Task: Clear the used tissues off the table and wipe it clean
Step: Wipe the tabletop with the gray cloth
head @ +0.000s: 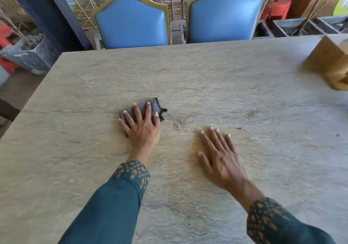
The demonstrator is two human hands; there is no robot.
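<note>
Grey cloth (143, 110) lies mid-table, nearer the left edge, pinned under my left hand (142, 128), fingers spread flat, not gripping. My right hand (220, 157) rests open, palm down, on the bare stone table (226, 85), holding nothing.

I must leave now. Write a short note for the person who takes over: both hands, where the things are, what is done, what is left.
Left hand: flat, pressing the folded dark cloth on the table.
Right hand: open, empty, flat on the table beside it.
Done: no used tissues show on the table.
Left: dark specks lie just right of the cloth; wipe them, then the rest of the top. A brown paper bag sits at the far right edge.
</note>
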